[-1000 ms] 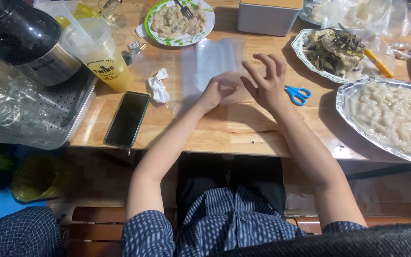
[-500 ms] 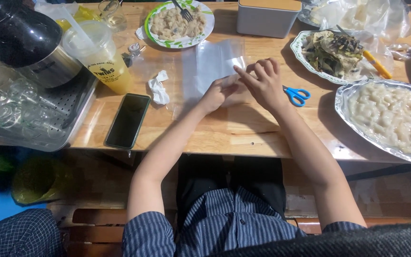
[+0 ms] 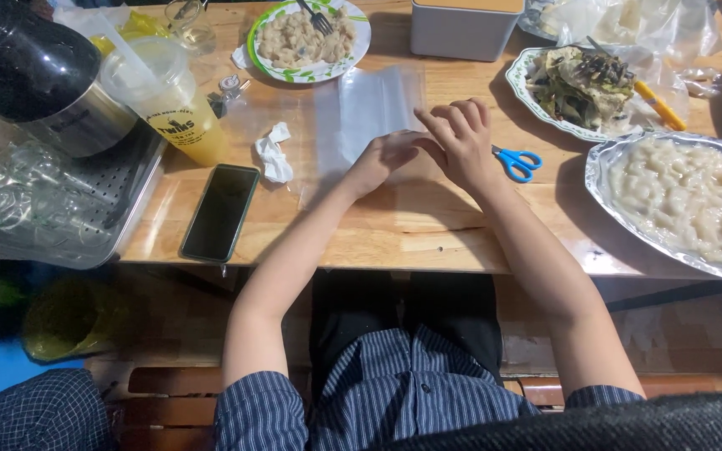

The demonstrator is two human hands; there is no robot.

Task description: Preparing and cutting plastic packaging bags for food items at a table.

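Two hands are meeting at the table's centre. We are curling our left hand (image 3: 388,159) loosely, its fingertips pressing the near edge of a clear plastic bag (image 3: 369,113) lying flat on the wooden table (image 3: 394,225). We are arching our right hand (image 3: 461,142) half open, its fingers touching the left hand's at the bag's edge. Blue scissors (image 3: 518,161) are lying at three o'clock, a black phone (image 3: 221,211) at eight, and a plate of food (image 3: 307,38) at eleven.

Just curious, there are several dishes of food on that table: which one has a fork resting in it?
The round green-rimmed plate of pale food at the far edge, with a dark fork in it. The large foil tray and the patterned plate of dark greens show none.
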